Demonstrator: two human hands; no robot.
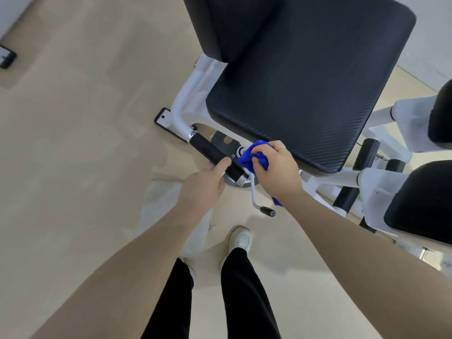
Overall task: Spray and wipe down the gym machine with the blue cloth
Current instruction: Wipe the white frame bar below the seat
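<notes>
The gym machine has a white frame (182, 104) and a large black padded seat (300, 94). A black handle grip (210, 152) juts out at the seat's front left corner. My left hand (203, 187) grips the near end of that handle, thumb on top. My right hand (276, 167) holds a bunched blue cloth (252, 155) and presses it on the white pivot hub just beside the handle, under the seat's front edge. A corner of the cloth hangs below my right wrist. No spray bottle is in view.
A white lever with a black knob (267, 211) hangs below the hub. Black pads (425, 199) and white arms stand at the right. My legs and a white shoe (241, 239) are below on the beige floor. A dark object (6, 58) lies far left.
</notes>
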